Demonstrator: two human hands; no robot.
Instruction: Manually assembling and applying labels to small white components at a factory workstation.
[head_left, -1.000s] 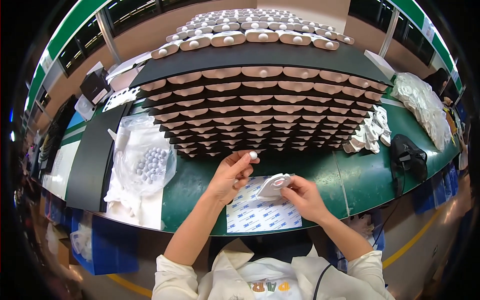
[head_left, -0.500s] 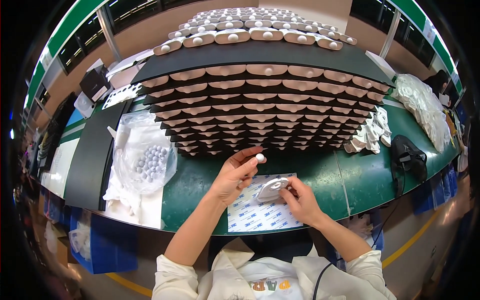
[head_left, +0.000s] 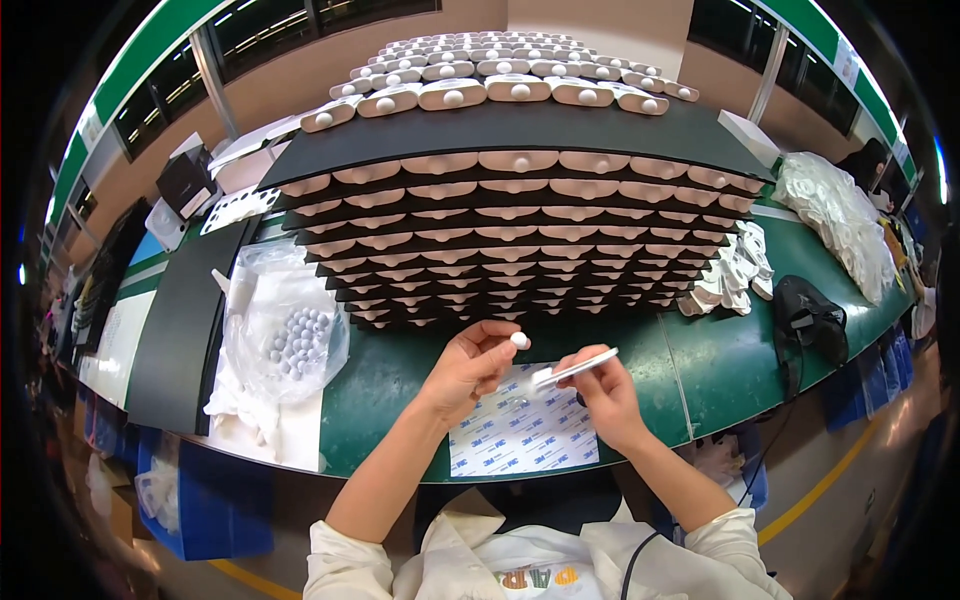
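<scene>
In your left hand (head_left: 468,370) you had a small white ball (head_left: 519,340) pinched between thumb and fingertips, raised above the green tabletop (head_left: 385,385) in front of the stacked black trays (head_left: 540,130). Your right hand (head_left: 607,397) gripped a flat white plastic piece (head_left: 588,364), turned nearly edge-on, near the ball but apart from it, over a blue-printed white sheet (head_left: 522,438). To your left, a clear plastic bag (head_left: 247,328) held more white balls (head_left: 300,345).
</scene>
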